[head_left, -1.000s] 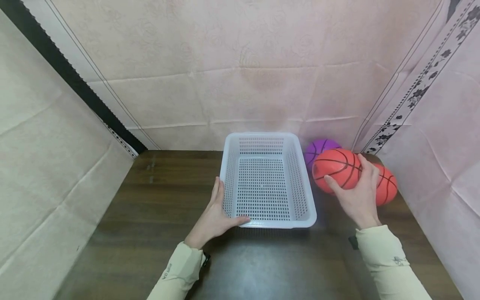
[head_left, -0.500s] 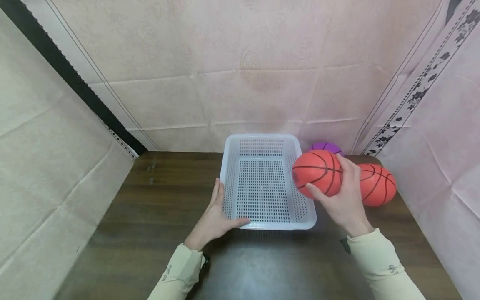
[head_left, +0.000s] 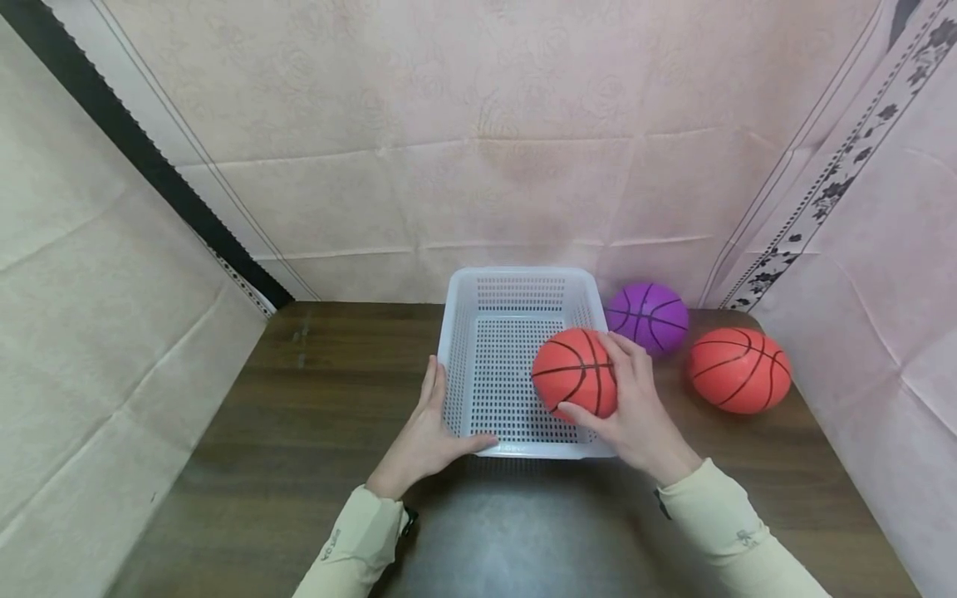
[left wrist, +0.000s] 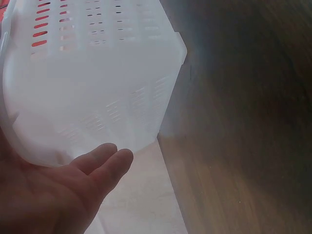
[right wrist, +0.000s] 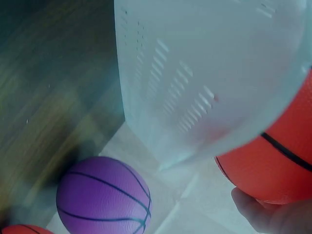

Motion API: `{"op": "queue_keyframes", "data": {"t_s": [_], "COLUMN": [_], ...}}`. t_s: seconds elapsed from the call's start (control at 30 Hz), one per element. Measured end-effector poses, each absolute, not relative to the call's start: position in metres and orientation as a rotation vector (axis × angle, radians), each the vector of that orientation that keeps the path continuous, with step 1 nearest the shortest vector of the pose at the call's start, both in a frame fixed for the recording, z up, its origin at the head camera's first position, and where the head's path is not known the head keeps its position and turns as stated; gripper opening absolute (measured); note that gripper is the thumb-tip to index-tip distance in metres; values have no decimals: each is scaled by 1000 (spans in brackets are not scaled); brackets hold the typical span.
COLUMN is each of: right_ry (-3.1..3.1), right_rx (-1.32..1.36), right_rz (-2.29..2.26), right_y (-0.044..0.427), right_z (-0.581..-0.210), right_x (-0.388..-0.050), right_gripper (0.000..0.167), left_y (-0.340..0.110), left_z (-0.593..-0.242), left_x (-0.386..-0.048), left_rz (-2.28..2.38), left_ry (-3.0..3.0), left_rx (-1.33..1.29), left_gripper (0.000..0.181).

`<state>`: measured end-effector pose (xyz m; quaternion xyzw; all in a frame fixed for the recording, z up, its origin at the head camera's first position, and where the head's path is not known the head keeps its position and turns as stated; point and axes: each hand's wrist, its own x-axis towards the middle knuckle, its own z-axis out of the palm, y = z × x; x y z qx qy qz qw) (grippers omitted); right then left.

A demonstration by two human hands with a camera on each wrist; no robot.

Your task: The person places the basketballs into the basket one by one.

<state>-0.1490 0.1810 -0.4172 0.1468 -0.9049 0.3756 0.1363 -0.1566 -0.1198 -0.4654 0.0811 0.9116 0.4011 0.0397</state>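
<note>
A white plastic basket (head_left: 523, 444) with slotted walls stands on the table at the middle of the head view. My left hand (head_left: 432, 436) rests at its near left corner, the thumb along the front rim and the straight fingers against the outer left side; the left wrist view shows these fingers (left wrist: 105, 165) touching the wall. With my right hand (head_left: 635, 407) I grip a red toy basketball (head_left: 574, 374) over the right part of the basket. Whether the ball touches the basket floor cannot be made out. In the right wrist view this ball (right wrist: 273, 170) is partly cut off.
A purple toy basketball (head_left: 647, 318) sits just right of the basket, near the back wall (head_left: 493, 191). Another red basketball (head_left: 738, 370) lies farther right, close to the right side wall (head_left: 882, 357). Brown wooden table (head_left: 336, 399) extends left and in front.
My right hand has carried the red basketball leftward from beside the other balls to over the basket, uncovering the purple ball and the other red one. My left hand and the basket stay put.
</note>
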Motion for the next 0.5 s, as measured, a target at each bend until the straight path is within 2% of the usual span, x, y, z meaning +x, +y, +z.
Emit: {"op": "queue_keyframes", "data": {"t_s": [0.5], "right_ry": [-2755], "right_rx": [512], "right_rz": [1066], "right_y": [169], "right_z": [-428], "right_x": [-150], "right_gripper": [100], "left_y": [-119], "left_z": [-465], "left_x": [-156], "left_rz": [1221], "left_ry": [2795], "left_rx": [240], "left_gripper": [133]}}
